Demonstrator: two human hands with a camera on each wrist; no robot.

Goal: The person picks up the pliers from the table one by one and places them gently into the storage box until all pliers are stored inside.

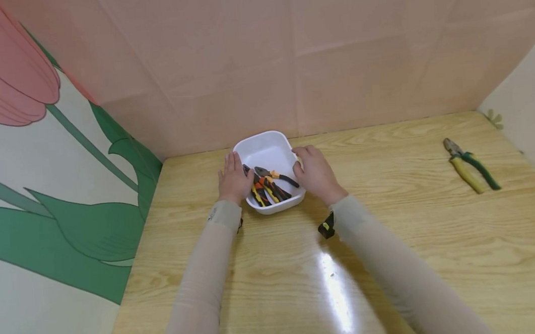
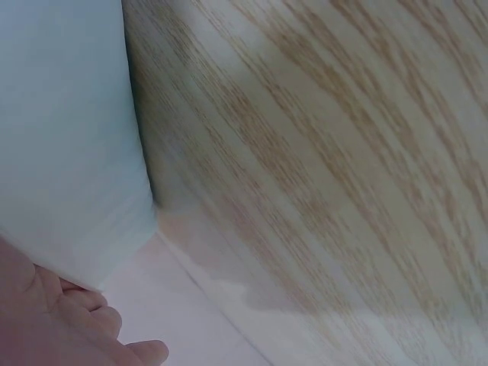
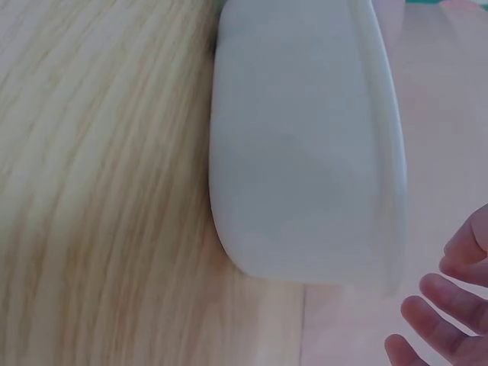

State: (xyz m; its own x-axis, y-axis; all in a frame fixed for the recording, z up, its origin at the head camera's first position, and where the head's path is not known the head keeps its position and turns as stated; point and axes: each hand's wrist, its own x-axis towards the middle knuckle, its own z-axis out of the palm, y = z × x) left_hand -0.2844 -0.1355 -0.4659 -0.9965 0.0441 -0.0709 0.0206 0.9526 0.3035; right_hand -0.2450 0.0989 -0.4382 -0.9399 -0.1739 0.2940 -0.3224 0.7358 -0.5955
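Observation:
A white plastic bin [image 1: 276, 207] stands on the wooden table by the back wall. Inside lie several pliers [image 1: 270, 187] with black, yellow and orange handles, bunched at its near side. My left hand [image 1: 234, 181] rests on the bin's left rim, fingers fairly straight and thumb over the inside. At the opposite rim is my right hand [image 1: 317, 173], its fingers loosely bent. The right wrist view shows these fingers [image 3: 438, 324] spread apart beyond the bin's outer wall [image 3: 305, 152], nothing visible in them. A small yellowish spot near the right fingertips is unclear in the head view.
Diagonal cutters [image 1: 472, 166] with yellow and green handles lie spread on the table [image 1: 388, 221] at the far right. A pinkish covering [image 1: 289, 60] hangs behind the table. A wall with a painted tulip [image 1: 79, 207] borders the left side.

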